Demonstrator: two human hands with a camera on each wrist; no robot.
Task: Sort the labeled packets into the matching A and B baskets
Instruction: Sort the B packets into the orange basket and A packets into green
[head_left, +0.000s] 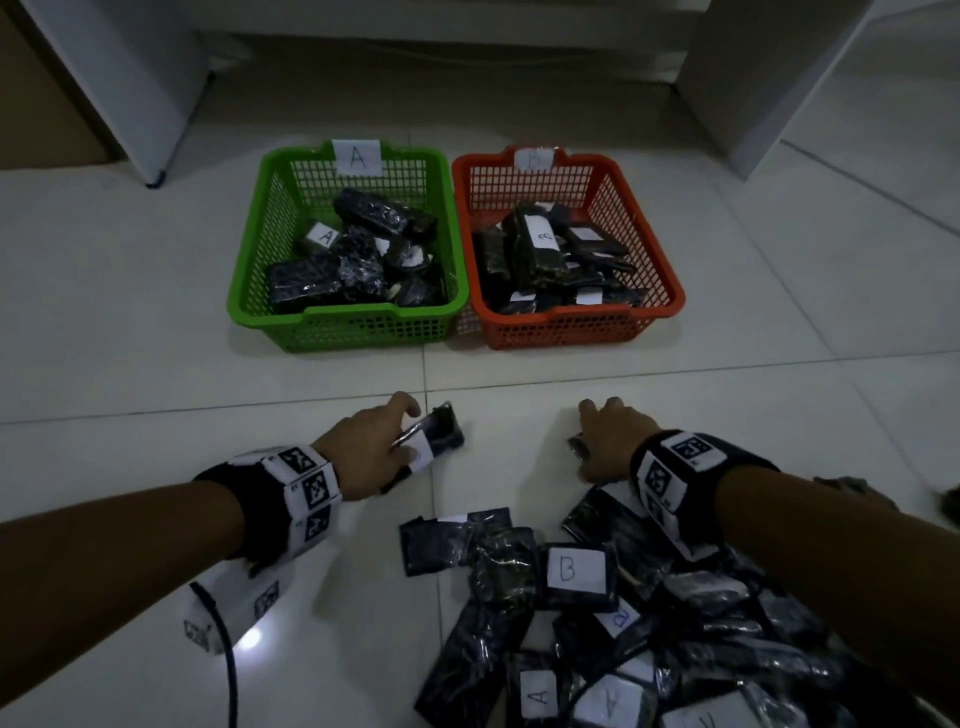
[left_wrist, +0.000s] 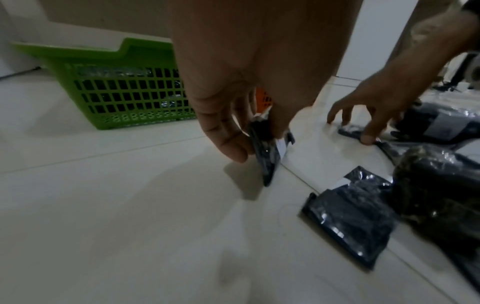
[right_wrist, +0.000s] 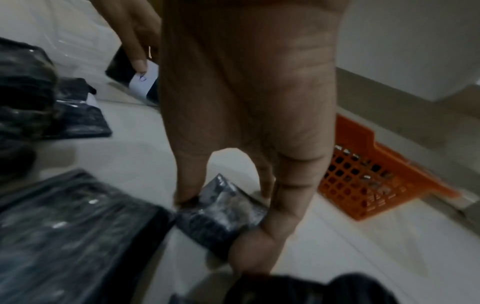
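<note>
- While the left hand (head_left: 371, 452) pinched a dark packet (head_left: 434, 434) between thumb and fingers, that packet stood tilted on edge just above the white tiled floor (head_left: 156, 374), its white label turned toward the palm so the letter could not be read from the head view
- The right hand (head_left: 610, 441) reached down over a second packet (right_wrist: 221, 207) lying flat on the floor, thumb at one side and fingertips at the other, closing around it
- Ahead of both hands sat the green basket (head_left: 249, 260) tagged A and, touching it on the right, the orange basket (head_left: 660, 260) tagged B, each already holding a heap of dark packets
- Near the person lay the unsorted pile (head_left: 649, 623), with labels reading B and A visible on several packets
- One loose packet (left_wrist: 350, 218) rested flat at the pile's left edge
- White furniture panels (head_left: 119, 78) stood behind the baskets
</note>
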